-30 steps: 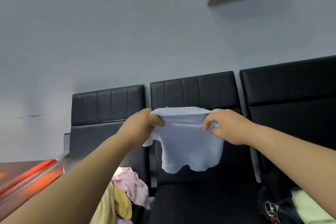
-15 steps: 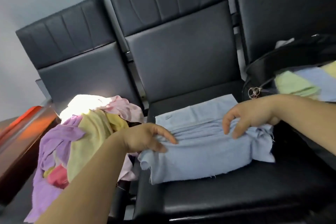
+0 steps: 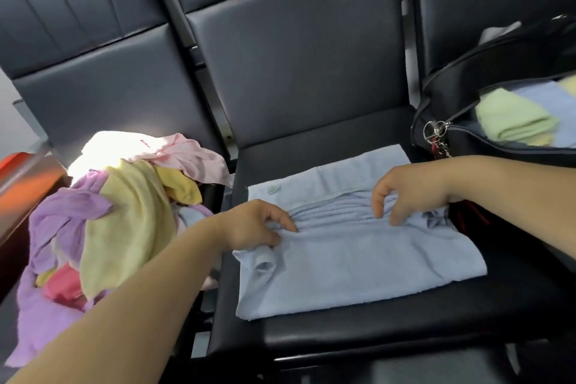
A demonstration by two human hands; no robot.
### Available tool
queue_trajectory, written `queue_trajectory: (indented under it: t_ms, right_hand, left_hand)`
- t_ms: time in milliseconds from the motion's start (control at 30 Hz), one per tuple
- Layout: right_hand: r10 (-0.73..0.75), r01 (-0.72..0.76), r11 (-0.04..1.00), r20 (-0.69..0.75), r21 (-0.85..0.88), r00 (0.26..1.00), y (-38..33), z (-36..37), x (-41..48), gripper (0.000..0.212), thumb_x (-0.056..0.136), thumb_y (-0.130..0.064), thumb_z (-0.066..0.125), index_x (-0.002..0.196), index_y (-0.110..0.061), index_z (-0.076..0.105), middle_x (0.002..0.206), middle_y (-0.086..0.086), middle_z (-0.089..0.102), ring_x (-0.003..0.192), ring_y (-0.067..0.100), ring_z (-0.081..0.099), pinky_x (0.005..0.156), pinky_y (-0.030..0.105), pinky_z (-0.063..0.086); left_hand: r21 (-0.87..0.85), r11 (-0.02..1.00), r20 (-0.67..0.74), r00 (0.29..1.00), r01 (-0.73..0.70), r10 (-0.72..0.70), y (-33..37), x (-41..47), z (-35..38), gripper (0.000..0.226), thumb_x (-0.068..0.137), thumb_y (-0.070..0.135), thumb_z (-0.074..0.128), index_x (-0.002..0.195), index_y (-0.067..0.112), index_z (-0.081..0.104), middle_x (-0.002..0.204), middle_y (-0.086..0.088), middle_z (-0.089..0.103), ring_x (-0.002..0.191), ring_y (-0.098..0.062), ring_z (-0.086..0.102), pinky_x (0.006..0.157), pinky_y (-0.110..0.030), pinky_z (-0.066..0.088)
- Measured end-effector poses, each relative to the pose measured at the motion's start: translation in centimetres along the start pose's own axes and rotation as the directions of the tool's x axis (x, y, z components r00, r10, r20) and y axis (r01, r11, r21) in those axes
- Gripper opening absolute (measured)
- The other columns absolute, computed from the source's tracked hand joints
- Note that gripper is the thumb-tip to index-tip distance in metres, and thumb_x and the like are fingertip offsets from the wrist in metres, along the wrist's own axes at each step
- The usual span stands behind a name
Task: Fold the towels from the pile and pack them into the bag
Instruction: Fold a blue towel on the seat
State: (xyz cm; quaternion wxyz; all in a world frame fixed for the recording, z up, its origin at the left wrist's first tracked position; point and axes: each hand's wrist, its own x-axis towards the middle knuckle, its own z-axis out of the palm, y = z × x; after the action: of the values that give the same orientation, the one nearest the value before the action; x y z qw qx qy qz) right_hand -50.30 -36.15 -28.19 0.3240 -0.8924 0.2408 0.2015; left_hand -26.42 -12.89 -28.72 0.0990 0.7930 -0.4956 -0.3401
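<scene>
Towel, light blue, lies spread on the middle seat, part folded, with a band of gathered ridges across its middle between the two hands. Far flap flat, its far edge short of the backrest, bare seat in between. Near edge wavy, short of the seat's front edge, so a bare black strip runs along the front. Left edge of the towel runs close to the seat's left side; the near right corner ends short of the seat's right side.

Left hand at the towel's left end: fingers bent and close together on the ridges, thumb under, a rolled bit of cloth clamped beneath the palm. Right hand at the right end of the ridges: fingers arched, slightly apart, tips down on the cloth, thumb apart from them; cannot tell if cloth is pinched between them.

Pile of loose towels, purple, yellow, pink and white, on the left chair, spilling over its front, close beside the left forearm. Black bag on the right chair, mouth open, just beyond the right wrist. A folded green towel lies inside on other folded cloths. Key ring hangs at the bag's near corner.
</scene>
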Motion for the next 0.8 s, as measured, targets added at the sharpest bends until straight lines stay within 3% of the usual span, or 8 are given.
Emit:
queue_trajectory:
  t_ms: [67, 200, 300, 400, 500, 633, 700, 800]
  right_hand:
    - [-0.026, 0.027, 1.000, 0.086, -0.008, 0.996, -0.4, 0.9, -0.9, 0.021, 0.080, -0.027, 0.084, 0.086, -0.045, 0.075, 0.119, -0.013, 0.063, 0.100, 0.012, 0.065, 0.091, 0.030, 0.055]
    - [-0.080, 0.030, 0.982, 0.270, 0.186, 0.960, -1.0, 2.6, -2.5, 0.020, 0.080, -0.016, 0.086, 0.089, -0.031, 0.079, 0.105, -0.007, 0.072, 0.088, 0.010, 0.071, 0.073, 0.025, 0.056]
    - [-0.111, 0.065, 0.965, 0.171, 0.255, 0.979, -1.0, 2.7, -2.9, 0.019, 0.079, -0.015, 0.087, 0.087, -0.029, 0.079, 0.099, -0.001, 0.074, 0.082, 0.011, 0.071, 0.073, 0.030, 0.059]
    - [-0.105, 0.107, 0.945, -0.022, 0.309, 0.994, -0.7, 2.3, -2.6, 0.015, 0.078, -0.022, 0.088, 0.086, -0.030, 0.077, 0.087, -0.008, 0.068, 0.074, 0.004, 0.064, 0.065, 0.021, 0.050]
    - [-0.071, 0.122, 0.924, -0.153, 0.362, 0.986, -0.3, 2.3, -1.7, 0.012, 0.081, -0.030, 0.086, 0.084, -0.029, 0.074, 0.086, -0.011, 0.066, 0.076, 0.006, 0.059, 0.064, 0.020, 0.044]
    - [-0.012, 0.123, 0.930, -0.308, 0.345, 0.951, 0.3, 2.6, 0.1, 0.015, 0.077, -0.041, 0.086, 0.080, -0.032, 0.075, 0.099, 0.002, 0.074, 0.101, 0.022, 0.068, 0.095, 0.043, 0.054]
    - [0.027, 0.109, 0.925, -0.349, 0.364, 0.937, 0.6, 2.6, 0.7, 0.020, 0.078, -0.044, 0.085, 0.077, -0.027, 0.075, 0.091, 0.005, 0.075, 0.087, 0.021, 0.068, 0.083, 0.039, 0.055]
    - [0.065, 0.091, 0.922, -0.381, 0.377, 0.922, 1.0, 2.5, 1.2, 0.020, 0.082, -0.044, 0.082, 0.077, -0.026, 0.076, 0.084, -0.004, 0.074, 0.084, 0.016, 0.068, 0.079, 0.034, 0.055]
  left_hand:
    - [0.004, 1.000, 0.150, 0.989, 0.011, -0.012, 0.2, -1.9, 0.1, 0.037, 0.083, 0.008, 0.074, 0.096, 0.043, 0.078, 0.110, 0.022, 0.073, 0.108, -0.004, 0.066, 0.099, -0.022, 0.051]
    - [-0.106, 0.993, 0.286, 0.958, 0.044, -0.011, -0.4, -4.4, 0.7, 0.028, 0.085, 0.007, 0.078, 0.102, 0.029, 0.080, 0.112, 0.016, 0.074, 0.108, 0.000, 0.066, 0.097, -0.012, 0.046]
    - [-0.325, 0.945, 0.153, 0.988, 0.039, 0.012, -1.2, -4.9, 1.1, 0.018, 0.089, 0.009, 0.077, 0.104, 0.018, 0.080, 0.112, 0.004, 0.076, 0.110, -0.009, 0.068, 0.099, -0.018, 0.048]
    - [-0.503, 0.864, -0.035, 0.997, 0.038, -0.064, -1.8, -4.5, 1.5, 0.012, 0.093, 0.011, 0.072, 0.102, 0.015, 0.079, 0.090, 0.008, 0.076, 0.079, -0.004, 0.068, 0.070, -0.013, 0.049]
    - [-0.523, 0.853, -0.213, 0.967, 0.006, -0.138, -2.5, -3.8, 1.6, 0.011, 0.094, 0.013, 0.072, 0.098, 0.019, 0.080, 0.091, 0.002, 0.078, 0.079, -0.010, 0.067, 0.069, -0.022, 0.051]
    - [-0.487, 0.873, -0.365, 0.902, 0.027, -0.231, -2.9, -2.8, 1.4, 0.011, 0.092, 0.005, 0.072, 0.089, 0.013, 0.078, 0.083, -0.003, 0.077, 0.073, -0.013, 0.066, 0.066, -0.022, 0.054]
    - [-0.460, 0.885, -0.356, 0.898, 0.072, -0.258, -3.1, -2.5, 1.3, 0.009, 0.090, 0.004, 0.074, 0.088, 0.013, 0.078, 0.077, -0.003, 0.075, 0.064, -0.014, 0.061, 0.062, -0.026, 0.054]
    - [-0.385, 0.916, -0.319, 0.914, 0.116, -0.250, -3.9, -2.3, 1.3, 0.011, 0.088, 0.005, 0.076, 0.091, 0.015, 0.078, 0.088, -0.009, 0.078, 0.076, -0.021, 0.069, 0.078, -0.036, 0.063]
